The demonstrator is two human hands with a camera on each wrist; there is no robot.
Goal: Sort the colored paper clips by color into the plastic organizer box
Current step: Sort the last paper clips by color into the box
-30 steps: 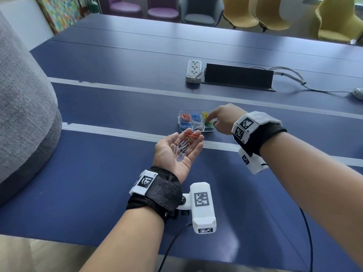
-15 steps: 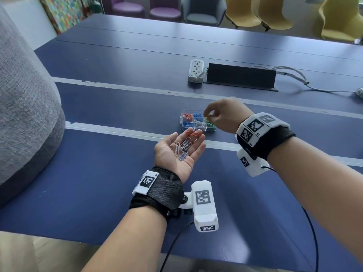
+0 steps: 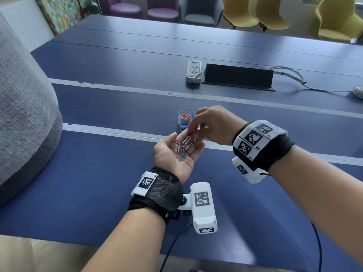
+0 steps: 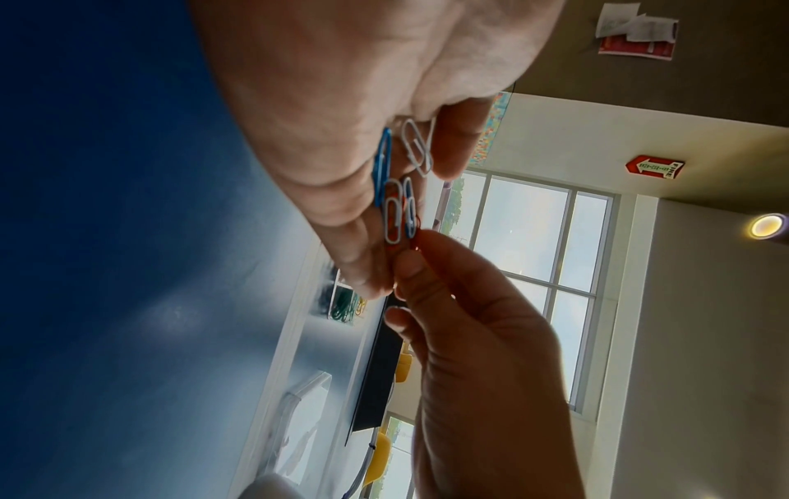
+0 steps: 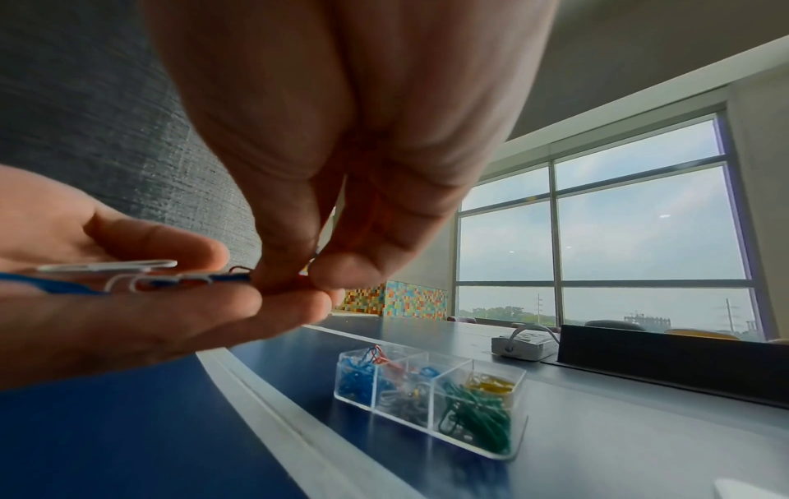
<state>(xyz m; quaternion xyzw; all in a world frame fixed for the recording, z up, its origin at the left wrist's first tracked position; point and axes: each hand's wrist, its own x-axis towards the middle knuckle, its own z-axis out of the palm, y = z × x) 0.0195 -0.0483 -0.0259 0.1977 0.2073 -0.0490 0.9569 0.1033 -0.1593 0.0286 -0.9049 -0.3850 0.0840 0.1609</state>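
My left hand (image 3: 193, 149) lies palm up above the blue table, fingers relaxed, with several paper clips (image 3: 184, 146) resting on it: white, blue and red ones (image 4: 392, 216). My right hand (image 3: 193, 132) reaches over the left fingertips, and its thumb and forefinger pinch a red clip (image 4: 416, 227) that lies at the end of the pile. Just behind the hands stands the clear organizer box (image 3: 181, 125), half hidden in the head view. In the right wrist view the organizer box (image 5: 499, 368) holds blue, red, white, green and yellow clips in separate compartments.
A white power strip (image 3: 193, 71) and a raised black cable flap (image 3: 237, 76) sit further back, with grey cables (image 3: 290, 74) trailing right. A large grey fabric mass (image 3: 23, 114) fills the left side. Chairs stand beyond the table's far edge.
My right hand has left the organizer box, come back toward me and closed its fingertips on a red clip at my left fingers. The left hand has stayed in place, palm up.
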